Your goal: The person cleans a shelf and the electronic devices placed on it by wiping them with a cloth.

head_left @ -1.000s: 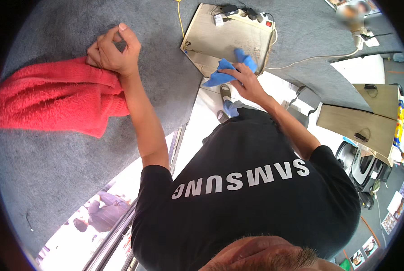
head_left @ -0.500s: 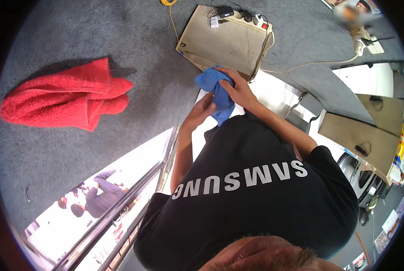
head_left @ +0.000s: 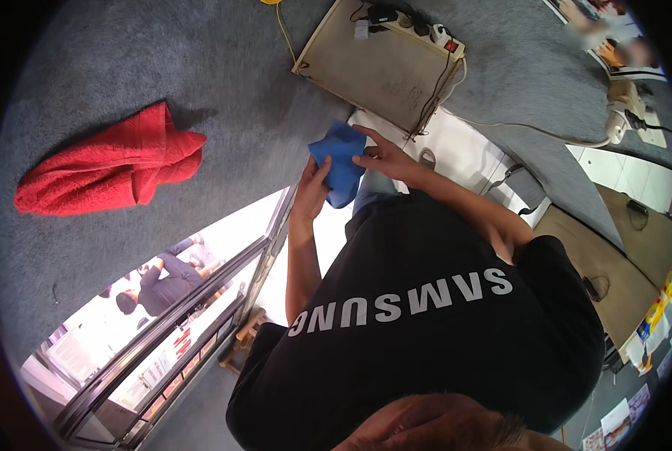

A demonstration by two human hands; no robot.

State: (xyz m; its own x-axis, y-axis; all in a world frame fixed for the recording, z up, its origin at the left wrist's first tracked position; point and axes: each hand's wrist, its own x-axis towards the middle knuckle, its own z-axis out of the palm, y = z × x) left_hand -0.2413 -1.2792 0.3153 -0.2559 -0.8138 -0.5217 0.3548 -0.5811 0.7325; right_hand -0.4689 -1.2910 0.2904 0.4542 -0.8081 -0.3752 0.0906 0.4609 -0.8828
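Note:
A blue cloth (head_left: 339,167) hangs spread out between my two hands, in front of my body. My left hand (head_left: 311,189) pinches its left edge, thumb on top. On the other side my right hand (head_left: 385,158) holds the cloth's upper right part between thumb and fingers. Some of the fingers are hidden behind the fabric. Off to the left, apart from both hands, a crumpled red towel (head_left: 110,169) lies on a grey carpet-like surface (head_left: 223,68).
Beyond my hands is a worn tan board (head_left: 373,71) bearing a power strip (head_left: 418,28) with plugs and cables. A white cable (head_left: 531,129) runs right to a wall socket. At lower left a metal-framed opening (head_left: 178,316) shows a person (head_left: 167,286) outside.
My left hand, loose beside the cloth before, now grips its left edge. The cloth has shifted slightly left and opened out flatter. The whole view has tilted a little.

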